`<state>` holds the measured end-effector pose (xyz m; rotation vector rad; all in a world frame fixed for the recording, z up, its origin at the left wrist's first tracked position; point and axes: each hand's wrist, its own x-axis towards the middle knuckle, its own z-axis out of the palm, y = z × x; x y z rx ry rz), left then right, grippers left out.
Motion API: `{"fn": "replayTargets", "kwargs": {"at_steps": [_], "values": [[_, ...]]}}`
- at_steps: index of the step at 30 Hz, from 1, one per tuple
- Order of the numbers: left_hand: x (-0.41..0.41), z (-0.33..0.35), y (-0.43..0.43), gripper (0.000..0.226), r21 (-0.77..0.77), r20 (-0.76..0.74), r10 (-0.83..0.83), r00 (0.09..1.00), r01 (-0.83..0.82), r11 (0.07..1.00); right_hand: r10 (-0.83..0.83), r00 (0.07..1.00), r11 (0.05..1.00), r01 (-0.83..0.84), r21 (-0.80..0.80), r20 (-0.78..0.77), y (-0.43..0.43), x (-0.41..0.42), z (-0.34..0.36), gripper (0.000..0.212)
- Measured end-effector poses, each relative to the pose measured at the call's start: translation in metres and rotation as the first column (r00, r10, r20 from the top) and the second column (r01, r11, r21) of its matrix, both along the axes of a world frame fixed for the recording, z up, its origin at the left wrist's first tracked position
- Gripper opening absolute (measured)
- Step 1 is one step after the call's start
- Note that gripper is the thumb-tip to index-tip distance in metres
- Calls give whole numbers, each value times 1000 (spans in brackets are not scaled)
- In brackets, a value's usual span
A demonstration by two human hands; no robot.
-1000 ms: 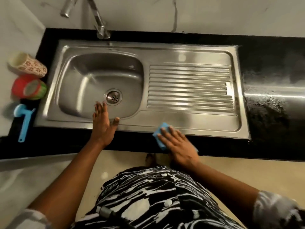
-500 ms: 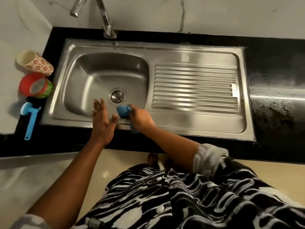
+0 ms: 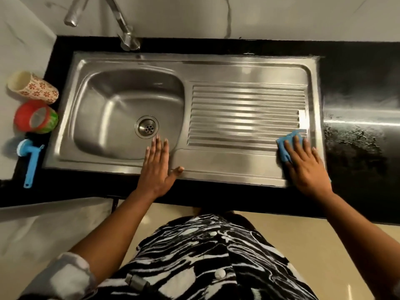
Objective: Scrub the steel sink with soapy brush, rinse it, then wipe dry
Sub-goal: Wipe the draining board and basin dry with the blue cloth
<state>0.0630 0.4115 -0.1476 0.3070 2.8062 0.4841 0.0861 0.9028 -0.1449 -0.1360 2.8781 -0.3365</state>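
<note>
Sink sits in the black desk. The right grip, fingers straight, presses the one cloth on the sink's right end, having moved there from beside the drain. The left grip, flat with fingers apart, stays on the sink's front rim. Left of the sink are a floral cup, a red cup and one brush.
</note>
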Motion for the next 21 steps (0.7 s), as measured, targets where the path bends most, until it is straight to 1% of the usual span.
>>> {"fn": "replayTargets", "kwargs": {"at_steps": [2, 3, 5, 7, 11, 15, 17, 18, 19, 20, 21], "values": [[-1, 4, 1, 110, 29, -3, 14, 1000, -14, 999, 152, 987, 988, -152, -11, 51, -14, -11, -7, 64], [-1, 6, 2, 114, 50, -6, 23, 1000, -23, 999, 256, 966, 967, -256, -14, 35, -25, -17, -8, 64], [2, 8, 5, 122, 80, -26, 30, 999, -28, 996, 448, 894, 894, -448, 15, -14, -53, -29, -14, 64], [3, 11, 9, 131, 117, -51, 49, 998, -43, 992, 579, 814, 816, -578, 22, -49, -92, -46, -16, 63], [4, 15, 11, 141, 190, -90, 86, 992, -68, 979, 735, 671, 675, -738, 12, -93, -182, -71, -16, 60], [4, 15, 10, 148, 214, -101, 111, 989, -87, 973, 786, 613, 615, -789, -5, -76, -262, -94, -15, 61], [4, 14, 9, 149, 216, -108, 109, 988, -84, 973, 783, 621, 621, -784, -13, -44, -297, -105, -14, 58], [3, 13, 8, 149, 215, -114, 104, 988, -77, 973, 764, 645, 644, -765, -16, -17, -314, -109, -11, 55], [5, 13, 8, 149, 218, -118, 104, 988, -77, 973, 727, 687, 686, -727, -36, -5, -328, -112, -7, 51], [4, 13, 7, 148, 223, -116, 99, 988, -71, 972, 663, 748, 747, -661, -76, 6, -339, -115, -4, 45], [5, 12, 7, 148, 220, -116, 95, 989, -68, 973, 578, 816, 807, -568, -161, 17, -345, -116, -1, 39]]}}
